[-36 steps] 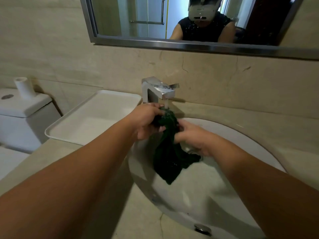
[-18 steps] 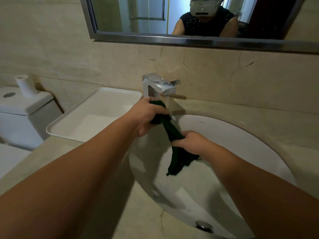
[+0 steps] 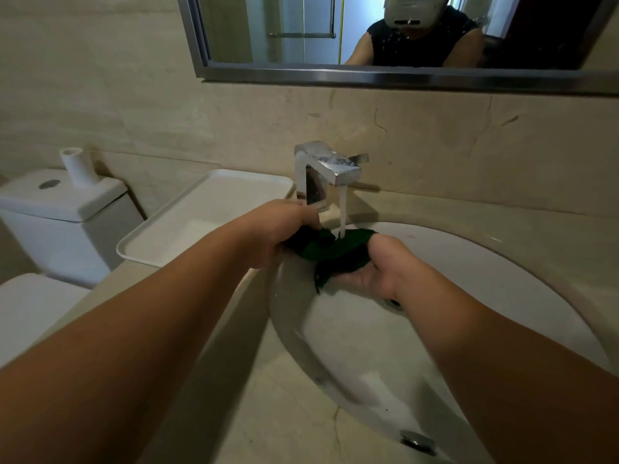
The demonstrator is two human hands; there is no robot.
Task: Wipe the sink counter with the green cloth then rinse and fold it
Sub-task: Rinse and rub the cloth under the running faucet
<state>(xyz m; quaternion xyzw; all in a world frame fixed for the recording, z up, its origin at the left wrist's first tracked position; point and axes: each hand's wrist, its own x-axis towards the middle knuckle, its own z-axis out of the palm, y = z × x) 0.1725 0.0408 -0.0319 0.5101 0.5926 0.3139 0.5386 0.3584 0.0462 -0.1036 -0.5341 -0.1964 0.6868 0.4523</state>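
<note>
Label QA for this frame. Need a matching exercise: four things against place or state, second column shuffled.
1. green cloth
2. faucet
3. white tray
4. paper roll

A. on the toilet tank
B. running water into the sink
C. on the counter, left of the faucet
D. held by the left hand and right hand under the stream

Pairs: 1-D, 2-B, 3-C, 4-A

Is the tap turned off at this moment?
No, water streams from the tap onto the cloth, which the left hand and right hand hold over the sink.
</note>
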